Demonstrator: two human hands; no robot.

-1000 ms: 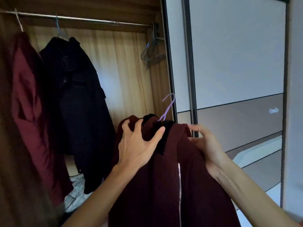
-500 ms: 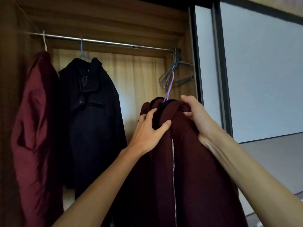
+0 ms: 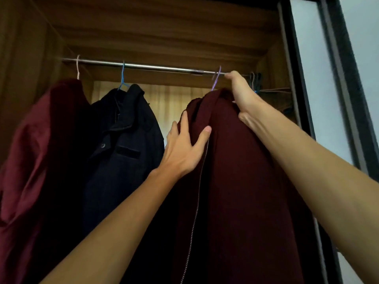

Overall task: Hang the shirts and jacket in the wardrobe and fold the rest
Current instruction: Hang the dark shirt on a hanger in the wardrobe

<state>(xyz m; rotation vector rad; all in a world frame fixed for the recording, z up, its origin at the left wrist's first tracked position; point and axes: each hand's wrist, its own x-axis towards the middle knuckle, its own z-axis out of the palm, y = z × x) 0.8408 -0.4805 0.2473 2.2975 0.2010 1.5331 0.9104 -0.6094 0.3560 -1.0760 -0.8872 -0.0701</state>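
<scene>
Both hands on a maroon zip jacket held up at the wardrobe rail.

The left hand lay flat with fingers spread on one shoulder of the jacket, thumb beside the zip. The right hand curled over the other shoulder and gripped the cloth, thumb underneath. The jacket's purple hanger crossed the rail with its hook; whether it rested there could not be told. Left of it hung a dark coat and a red shirt, touching each other.
</scene>
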